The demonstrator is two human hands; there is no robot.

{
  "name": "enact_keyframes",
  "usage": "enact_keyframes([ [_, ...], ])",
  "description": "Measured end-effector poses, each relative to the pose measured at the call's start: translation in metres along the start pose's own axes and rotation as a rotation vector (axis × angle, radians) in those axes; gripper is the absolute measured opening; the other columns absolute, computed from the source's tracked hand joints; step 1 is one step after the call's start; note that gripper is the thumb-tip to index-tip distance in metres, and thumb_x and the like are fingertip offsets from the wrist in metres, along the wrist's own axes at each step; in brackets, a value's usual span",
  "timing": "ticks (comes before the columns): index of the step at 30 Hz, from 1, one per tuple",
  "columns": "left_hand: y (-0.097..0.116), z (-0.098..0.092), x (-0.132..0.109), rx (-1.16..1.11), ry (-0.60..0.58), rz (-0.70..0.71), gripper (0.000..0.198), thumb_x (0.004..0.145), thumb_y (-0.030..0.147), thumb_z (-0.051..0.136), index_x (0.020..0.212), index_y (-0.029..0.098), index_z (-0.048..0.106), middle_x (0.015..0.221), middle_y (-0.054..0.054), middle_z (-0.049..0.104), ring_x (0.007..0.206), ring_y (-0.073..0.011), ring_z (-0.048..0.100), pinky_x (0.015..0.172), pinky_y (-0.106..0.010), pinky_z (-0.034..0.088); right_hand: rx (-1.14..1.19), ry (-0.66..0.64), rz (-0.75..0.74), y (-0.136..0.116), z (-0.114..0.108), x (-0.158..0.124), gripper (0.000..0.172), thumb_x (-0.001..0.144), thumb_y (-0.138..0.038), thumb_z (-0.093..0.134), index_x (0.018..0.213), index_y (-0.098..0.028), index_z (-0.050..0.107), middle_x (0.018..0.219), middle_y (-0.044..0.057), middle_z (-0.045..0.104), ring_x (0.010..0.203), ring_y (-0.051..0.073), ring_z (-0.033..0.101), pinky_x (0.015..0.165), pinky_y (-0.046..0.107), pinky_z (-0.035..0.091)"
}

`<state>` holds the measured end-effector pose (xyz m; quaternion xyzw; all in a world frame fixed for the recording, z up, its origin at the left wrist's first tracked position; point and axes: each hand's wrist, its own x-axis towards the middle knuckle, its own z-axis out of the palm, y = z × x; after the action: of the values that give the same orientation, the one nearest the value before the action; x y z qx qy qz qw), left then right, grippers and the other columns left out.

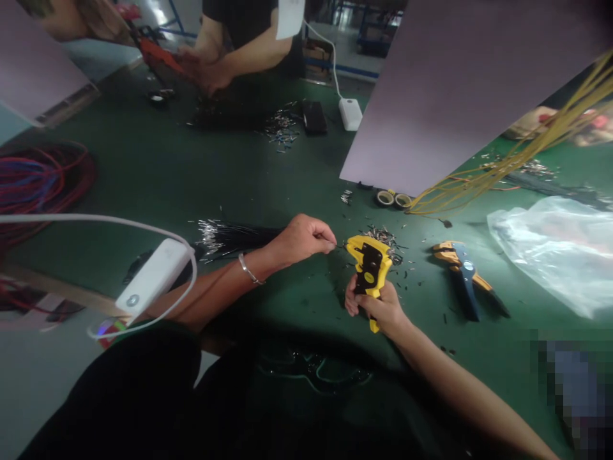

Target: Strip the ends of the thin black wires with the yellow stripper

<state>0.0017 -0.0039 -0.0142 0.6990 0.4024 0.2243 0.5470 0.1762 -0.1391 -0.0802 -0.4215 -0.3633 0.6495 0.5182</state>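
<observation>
My right hand (376, 303) is wrapped round the handles of a yellow and black wire stripper (371, 259), its jaws pointing up and to the left. Just left of those jaws, my left hand (309, 237) pinches a thin black wire (341, 246) whose end reaches towards the tool; whether it sits between the jaws I cannot tell. Behind my left wrist lies a bundle of black wires (239, 235) with shiny ends. Small cut bits and metal terminals (383, 236) are scattered behind and beside the stripper.
A second stripper (467, 275), blue and orange, lies to the right near a clear plastic bag (560, 249). Tape rolls (393, 199) and yellow wires (507, 166) are beyond. A white power bank (156, 275) with a cable is at left. Across the green table (225, 166), another person's hands (211, 70) hold an orange tool.
</observation>
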Motion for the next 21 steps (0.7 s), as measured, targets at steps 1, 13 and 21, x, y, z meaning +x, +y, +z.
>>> enact_keyframes([
  [1,0.001,0.0,-0.001,0.002,-0.006,0.004,0.007,0.066,0.014,0.068,0.071,0.012,0.073,0.062,-0.002,0.068,0.058,-0.0094,0.057,0.058,-0.023,0.043,0.005,0.002,-0.008,-0.001,0.0,0.0,0.014,0.069,-0.017,0.067,0.079,-0.018,0.057,0.056,-0.004,0.054,0.045,0.012,0.049,0.045,0.029,0.045],
  [13,0.001,0.002,-0.005,0.07,0.071,0.084,0.007,0.069,0.017,0.067,0.072,0.014,0.072,0.069,-0.003,0.07,0.066,-0.0113,0.061,0.063,-0.023,0.046,-0.214,0.073,-0.025,-0.01,-0.005,-0.003,0.02,0.071,-0.021,0.064,0.089,-0.018,0.057,0.067,-0.001,0.057,0.056,0.015,0.053,0.056,0.032,0.047],
  [21,0.006,-0.005,-0.002,-0.328,0.089,-0.133,0.004,0.068,0.016,0.065,0.066,0.012,0.065,0.054,0.001,0.058,0.051,-0.0075,0.051,0.055,-0.023,0.043,-1.068,0.202,-0.082,-0.037,0.003,-0.009,0.03,0.074,-0.034,0.064,0.1,-0.018,0.06,0.08,0.004,0.066,0.068,0.02,0.06,0.062,0.032,0.047],
])
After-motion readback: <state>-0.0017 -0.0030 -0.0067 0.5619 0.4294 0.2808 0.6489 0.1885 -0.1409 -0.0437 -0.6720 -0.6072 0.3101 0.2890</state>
